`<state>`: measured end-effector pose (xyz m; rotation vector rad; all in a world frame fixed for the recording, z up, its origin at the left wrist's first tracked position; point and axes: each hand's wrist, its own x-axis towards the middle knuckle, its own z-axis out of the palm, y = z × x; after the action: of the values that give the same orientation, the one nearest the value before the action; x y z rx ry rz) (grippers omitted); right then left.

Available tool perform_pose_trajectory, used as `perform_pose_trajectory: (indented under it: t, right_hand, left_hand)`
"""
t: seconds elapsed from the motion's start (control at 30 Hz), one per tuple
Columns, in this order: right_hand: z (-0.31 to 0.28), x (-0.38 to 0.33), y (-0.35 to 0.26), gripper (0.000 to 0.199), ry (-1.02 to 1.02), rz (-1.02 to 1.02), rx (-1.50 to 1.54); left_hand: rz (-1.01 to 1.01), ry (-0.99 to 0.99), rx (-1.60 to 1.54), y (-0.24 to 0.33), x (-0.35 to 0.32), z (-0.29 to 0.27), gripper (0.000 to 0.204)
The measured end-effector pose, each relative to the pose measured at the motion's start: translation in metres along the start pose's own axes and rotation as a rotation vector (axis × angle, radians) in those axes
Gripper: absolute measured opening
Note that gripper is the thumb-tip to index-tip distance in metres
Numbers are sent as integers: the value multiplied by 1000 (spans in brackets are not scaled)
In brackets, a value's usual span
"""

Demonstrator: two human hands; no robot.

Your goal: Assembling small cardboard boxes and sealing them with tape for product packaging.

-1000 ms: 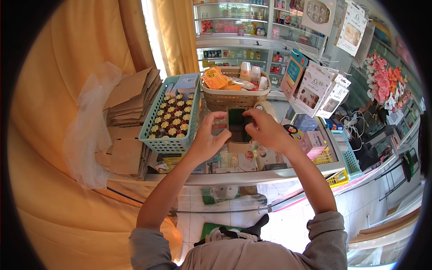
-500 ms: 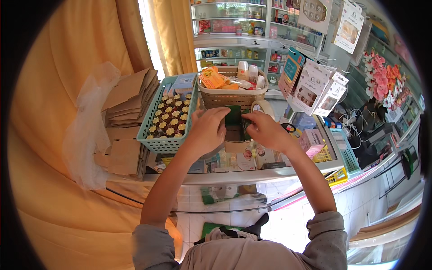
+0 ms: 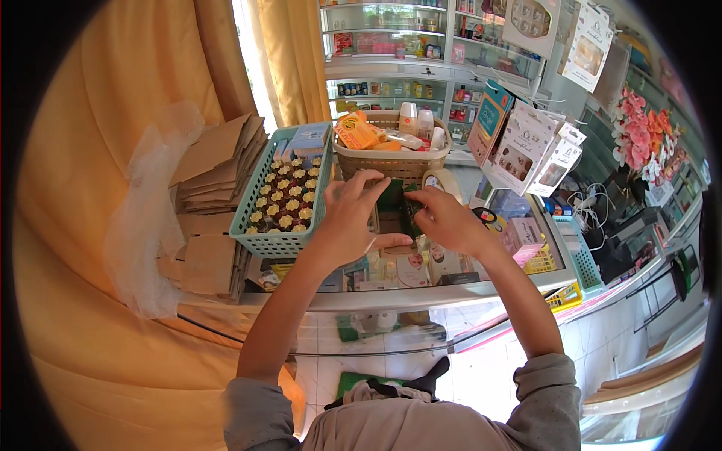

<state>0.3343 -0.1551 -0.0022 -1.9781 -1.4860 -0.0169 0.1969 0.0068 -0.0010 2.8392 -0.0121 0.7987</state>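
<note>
Left hand [image 3: 346, 225] spread, right hand [image 3: 451, 224] at the edge of a small open cardboard box with a dark green inside [image 3: 392, 216]

In the head view, the box stands near the centre of the frame, over a glass-topped counter with a pale metal edge [image 3: 353, 300]. At its left side, the left hand has thumb and forefinger wide apart, the thumb reaching across the box's near side. The right hand's fingertips meet the box's right edge; whether they are clamped on it, I cannot tell.

Just behind the box's right side is a wide roll of tan tape [image 3: 447, 179]. Above centre sits a tan woven plastic basket [image 3: 391, 159] with orange packets [image 3: 356, 131] and white bottles [image 3: 408, 117]. Left of centre, a teal perforated plastic basket [image 3: 280, 246] holds dark items with cream flower-shaped tops [image 3: 286, 192]. Farther left are stacked flat brown cardboard pieces [image 3: 212, 167] and crumpled translucent plastic wrap [image 3: 147, 233]. White windowed packages [image 3: 522, 143] hang at upper right.
</note>
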Motion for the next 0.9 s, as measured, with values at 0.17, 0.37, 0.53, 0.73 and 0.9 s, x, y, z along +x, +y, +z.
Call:
perform_pose_trajectory:
  t: [0.17,0.37,0.53,0.73,0.9]
  right_hand:
    - [-1,0,-2,40,-9,8,15]
    - [3,1,1,39,6,-15,25]
    - [3,0,0,39,4,-3,17]
    - [4,-3,-4,38,28,27,32]
    - [17,-4,-32,37,294,-36,-241]
  left_hand:
    - [39,-30,-108,-6,3,7,89]
    - [32,-36,-100,-17,2,9,99]
    - [12,-41,-94,-16,-1,11,104]
    - [13,7,-181,-20,-2,19,109]
    - [-21,-4,-211,-22,-4,20,114]
